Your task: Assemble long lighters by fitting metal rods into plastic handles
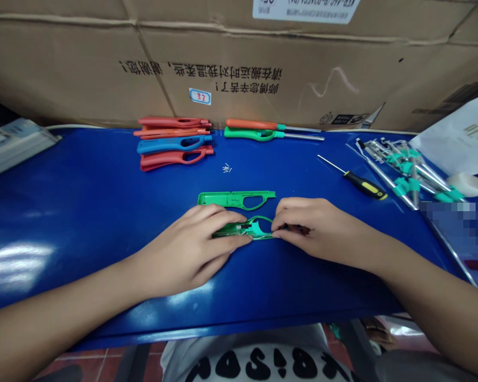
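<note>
On the blue table, a green lighter half-shell (227, 232) lies open side up, with a teal trigger (256, 229) and a thin wire inside. My left hand (201, 241) grips its left part between thumb and fingers. At the shell's right end, my right hand (305, 223) pinches with thumb and fingertips; what exactly sits between them is hidden. Just behind lies the matching green half-shell (223, 199), its inner side facing up, touched by neither hand's grip. Several small screws (226, 168) form a little pile farther back.
Red, orange and blue lighter handles (175, 144) are stacked at the back. Beside them lie two lighters with metal tubes (305, 138). A screwdriver (364, 184) and a heap of metal tubes with teal parts (412, 170) are at right. A cardboard box (239, 48) stands behind.
</note>
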Available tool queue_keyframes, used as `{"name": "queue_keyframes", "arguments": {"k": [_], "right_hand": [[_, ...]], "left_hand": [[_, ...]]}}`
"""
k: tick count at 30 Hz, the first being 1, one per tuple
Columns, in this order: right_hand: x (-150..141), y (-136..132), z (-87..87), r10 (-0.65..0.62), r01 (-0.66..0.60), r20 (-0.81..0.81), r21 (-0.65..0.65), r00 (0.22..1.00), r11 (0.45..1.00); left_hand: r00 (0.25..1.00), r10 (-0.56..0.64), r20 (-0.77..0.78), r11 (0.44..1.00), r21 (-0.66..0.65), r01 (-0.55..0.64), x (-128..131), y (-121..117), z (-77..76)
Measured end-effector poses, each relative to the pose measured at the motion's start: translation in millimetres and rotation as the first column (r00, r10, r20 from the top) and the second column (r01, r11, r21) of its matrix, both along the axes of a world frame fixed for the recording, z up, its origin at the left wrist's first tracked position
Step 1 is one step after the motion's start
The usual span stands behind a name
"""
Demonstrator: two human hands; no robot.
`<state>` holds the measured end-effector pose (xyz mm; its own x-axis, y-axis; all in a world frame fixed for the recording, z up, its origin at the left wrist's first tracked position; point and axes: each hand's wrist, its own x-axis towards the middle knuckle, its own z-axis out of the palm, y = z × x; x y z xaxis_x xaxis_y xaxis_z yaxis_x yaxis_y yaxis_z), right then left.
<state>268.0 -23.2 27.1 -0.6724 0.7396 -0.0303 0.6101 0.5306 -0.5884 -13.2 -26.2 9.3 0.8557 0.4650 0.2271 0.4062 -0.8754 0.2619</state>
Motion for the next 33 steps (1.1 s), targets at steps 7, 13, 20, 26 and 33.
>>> {"name": "queue_keyframes", "arguments": {"k": [7,13,20,26,33], "right_hand": [[0.9,-0.6,1.7,0.036,-0.037,0.029,0.031,0.999,0.999],[1.3,-0.7,0.2,0.037,-0.038,0.015,0.034,0.999,0.999],[-0.5,-1.0,1.4,0.04,-0.04,-0.01,-0.006,0.999,0.999],[0.3,-1.1,1.3,0.042,-0.042,-0.019,-0.01,0.999,0.999],[0.9,-2.0,2.2,0.037,-0.039,-0.038,-0.043,0.999,0.998]], "left_hand": [[0.999,-0.007,0.035,0.999,0.051,0.005,-0.5,-0.3,-0.5],[0.999,0.003,0.042,1.0,0.016,-0.004,0.3,0.7,-3.2],[0.992,0.031,0.121,0.988,-0.153,-0.012,3.2,0.5,-5.8],[0.994,0.014,0.112,0.991,-0.132,0.0,2.5,-0.1,-8.3],[0.994,-0.002,0.112,0.996,-0.09,0.012,2.6,1.1,-9.0]]}}
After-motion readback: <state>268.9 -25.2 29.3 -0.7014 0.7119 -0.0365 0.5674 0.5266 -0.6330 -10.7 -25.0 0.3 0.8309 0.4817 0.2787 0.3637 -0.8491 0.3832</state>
